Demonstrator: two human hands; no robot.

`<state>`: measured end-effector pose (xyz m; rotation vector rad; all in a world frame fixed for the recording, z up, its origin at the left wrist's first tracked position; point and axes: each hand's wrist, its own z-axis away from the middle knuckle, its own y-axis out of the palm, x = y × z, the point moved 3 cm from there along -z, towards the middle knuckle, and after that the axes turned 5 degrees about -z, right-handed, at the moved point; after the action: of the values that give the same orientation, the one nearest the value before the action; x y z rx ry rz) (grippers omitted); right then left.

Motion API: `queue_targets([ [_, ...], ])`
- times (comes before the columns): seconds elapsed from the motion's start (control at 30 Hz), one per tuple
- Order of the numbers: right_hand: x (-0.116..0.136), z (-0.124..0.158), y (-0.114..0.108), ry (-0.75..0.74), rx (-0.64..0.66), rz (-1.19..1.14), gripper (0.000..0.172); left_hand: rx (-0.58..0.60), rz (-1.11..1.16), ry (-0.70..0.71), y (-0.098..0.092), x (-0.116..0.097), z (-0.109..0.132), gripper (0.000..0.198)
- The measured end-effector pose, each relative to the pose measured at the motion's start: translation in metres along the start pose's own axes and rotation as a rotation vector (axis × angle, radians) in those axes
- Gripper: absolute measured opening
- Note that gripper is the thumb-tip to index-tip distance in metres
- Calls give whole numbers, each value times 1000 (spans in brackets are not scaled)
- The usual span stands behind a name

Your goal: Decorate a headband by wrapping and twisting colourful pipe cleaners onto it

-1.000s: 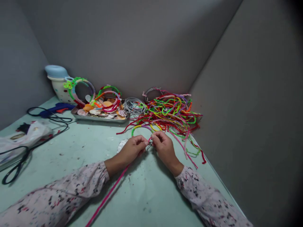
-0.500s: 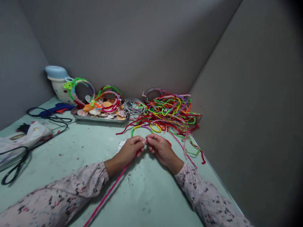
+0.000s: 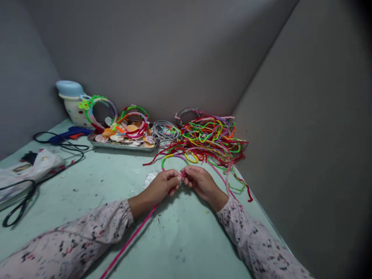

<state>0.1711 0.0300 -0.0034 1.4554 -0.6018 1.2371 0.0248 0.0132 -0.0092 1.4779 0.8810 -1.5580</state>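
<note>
My left hand [image 3: 164,185] is closed in a pinch on a bright pink pipe cleaner [image 3: 130,238], whose long tail runs down toward the table's near edge. Fingertip to fingertip with it, my right hand [image 3: 202,185] is also closed, pinching a short stretch of the same pink at the hoop's end. Beyond both hands arches a hoop [image 3: 175,155] wrapped in green, yellow and purple; my fingers hide its lower part. Partly behind my left hand lies a crumpled white piece [image 3: 150,179].
At the back, a metal tray [image 3: 124,147] holds seashells and wrapped hoops. Right of it are coiled grey wire [image 3: 165,131] and a tangled pipe cleaner pile [image 3: 212,133]. On the left are a blue glue gun [image 3: 69,133], black cord [image 3: 55,174], plastic bag [image 3: 43,162] and lidded container [image 3: 75,108].
Both hands have shifted slightly down and right. My right fingers have turned a little, and more pink shows between the fingertips.
</note>
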Motion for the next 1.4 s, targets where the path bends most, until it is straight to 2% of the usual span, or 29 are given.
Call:
queue_targets([
  [0.13, -1, -1, -2, -14, 8, -62, 28, -16, 34, -11, -1, 1, 0, 29],
  [0.3, -3, -3, -4, -27, -47, -113, 22, -33, 39, -7, -2, 1, -1, 30],
  [0.73, 0, -1, 1, -89, -49, 31, 29, -30, 31, -37, -2, 2, -1, 30],
  [0.93, -1, -2, -1, -105, -82, 122, 26, -30, 19, -36, -1, 2, -1, 29],
  [1.03, 0, -1, -3, -196, -154, 293, 21, -30, 23, -46, 0, 3, -1, 29],
  [1.2, 8, 9, 3, -515, -301, 687, 13, -32, 19, -38, 1, 4, -2, 26],
  [1.27, 10, 13, 8, -607, -355, 769, 13, -32, 15, -28, 1, 3, -2, 25],
  [1.33, 10, 14, 9, -617, -391, 730, 14, -34, 16, -22, 1, 1, -2, 25],
  [1.4, 6, 11, 8, -508, -368, 596, 16, -34, 20, -20, 1, -1, -2, 25],
])
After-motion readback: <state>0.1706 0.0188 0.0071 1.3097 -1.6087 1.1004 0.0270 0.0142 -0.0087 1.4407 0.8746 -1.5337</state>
